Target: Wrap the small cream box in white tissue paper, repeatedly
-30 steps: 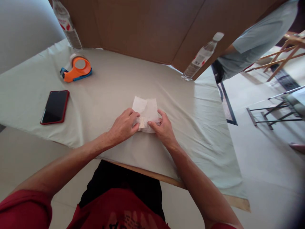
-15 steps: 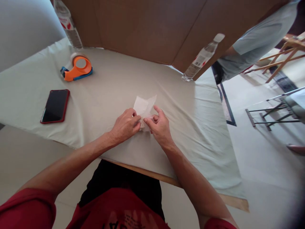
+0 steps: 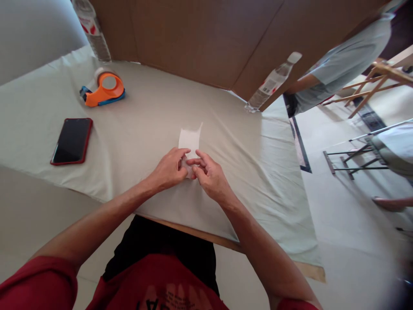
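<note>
A thin white paper [image 3: 189,138] stands up from between my fingers near the table's front edge, its far end spread and one corner raised. My left hand [image 3: 171,168] grips its near part from the left, fingers bent around it. From the right, my right hand [image 3: 209,174] holds the same near part, with thumb and fingers curled inward. The near part looks crumpled or folded, and my fingers cover much of it; whether anything lies inside cannot be seen.
Left on the clothed table [image 3: 145,112] are a phone [image 3: 72,141] and an orange tape dispenser [image 3: 108,88]. Bottles [image 3: 93,32] [image 3: 272,84] stand by a brown cardboard panel [image 3: 193,38]. A person's arm [image 3: 303,83] shows beyond it at right.
The upright paper has narrowed, its right flap drawn inward. My right hand has shifted slightly left, nearer my left hand, and its raised index finger has come down. The view has shifted slightly.
</note>
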A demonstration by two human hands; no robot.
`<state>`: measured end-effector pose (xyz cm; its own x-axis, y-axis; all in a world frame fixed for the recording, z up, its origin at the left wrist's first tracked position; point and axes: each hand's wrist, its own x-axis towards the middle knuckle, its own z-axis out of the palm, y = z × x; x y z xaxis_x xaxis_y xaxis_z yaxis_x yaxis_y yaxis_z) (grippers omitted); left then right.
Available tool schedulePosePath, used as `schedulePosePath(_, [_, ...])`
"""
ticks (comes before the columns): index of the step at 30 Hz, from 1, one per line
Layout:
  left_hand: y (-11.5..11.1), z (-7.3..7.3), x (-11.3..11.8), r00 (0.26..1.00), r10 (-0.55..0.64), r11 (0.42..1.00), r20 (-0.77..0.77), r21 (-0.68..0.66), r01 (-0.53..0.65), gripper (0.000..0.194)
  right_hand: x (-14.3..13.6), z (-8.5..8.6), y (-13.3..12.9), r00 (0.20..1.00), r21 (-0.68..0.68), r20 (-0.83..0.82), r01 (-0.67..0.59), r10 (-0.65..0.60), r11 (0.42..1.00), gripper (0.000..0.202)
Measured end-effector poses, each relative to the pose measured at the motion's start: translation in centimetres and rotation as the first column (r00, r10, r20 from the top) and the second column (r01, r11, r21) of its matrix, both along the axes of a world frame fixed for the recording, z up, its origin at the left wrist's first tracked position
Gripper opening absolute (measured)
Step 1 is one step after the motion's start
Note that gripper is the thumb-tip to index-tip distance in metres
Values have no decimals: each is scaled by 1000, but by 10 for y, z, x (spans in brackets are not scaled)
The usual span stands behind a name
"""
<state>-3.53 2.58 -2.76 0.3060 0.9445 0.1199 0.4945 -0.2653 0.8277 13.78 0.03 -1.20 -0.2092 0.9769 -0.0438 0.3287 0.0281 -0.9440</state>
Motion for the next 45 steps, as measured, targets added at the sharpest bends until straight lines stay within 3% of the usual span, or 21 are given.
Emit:
schedulePosePath(4, [-2, 2, 0, 983, 95, 987, 158, -147, -71, 50, 2, -2, 0, 995, 64, 93, -49, 43, 997, 58])
schedulePosePath(7, [-4, 3, 6, 985, 151, 986, 90, -85, -143, 43, 3, -2, 0, 988, 95, 143, -72, 58, 993, 59])
schedulePosePath(12, [-5, -3, 12, 990, 137, 991, 43, -2, -137, 40, 7, -4, 3, 994, 48, 65, -91, 88, 995, 59])
schedulePosePath(16, [-4, -7, 9, 993, 117, 992, 23, 49, -118, 44, 17, -10, 13, 998, 102, -56, 44, -38, 994, 41])
schedulePosePath(19, [-4, -8, 7, 996, 88, 993, -7, 82, -87, 47, 27, -17, 28, 990, 227, -16, 142, -142, 963, 29])
schedulePosePath(23, [-7, -10, 9, 994, 99, 980, -34, 178, -92, 50, 31, -25, 53, 988, 384, 129, 28, -84, 923, 23])
schedulePosePath(26, [-9, -11, 9, 992, 85, 957, -92, 285, -56, 49, 28, -31, 71, 971, 428, 240, -94, -13, 899, 21])
schedulePosePath(31, [-7, -10, 7, 984, 39, 907, -171, 420, 38, 43, 19, -40, 82, 937, 362, 346, -173, 41, 916, 17])
schedulePosePath(38, [-1, -20, 6, 993, 19, 914, -118, 405, 30, 27, 24, -36, 82, 966, 335, 222, 54, -135, 941, 24])
schedulePosePath(41, [-2, -22, 6, 997, 19, 901, -81, 434, 18, 27, 27, -34, 89, 967, 152, 173, 159, -185, 975, 42])
schedulePosePath(45, [-2, -22, 6, 996, 24, 891, -89, 453, 19, 27, 22, -36, 98, 986, -87, 59, 161, -156, 983, 54])
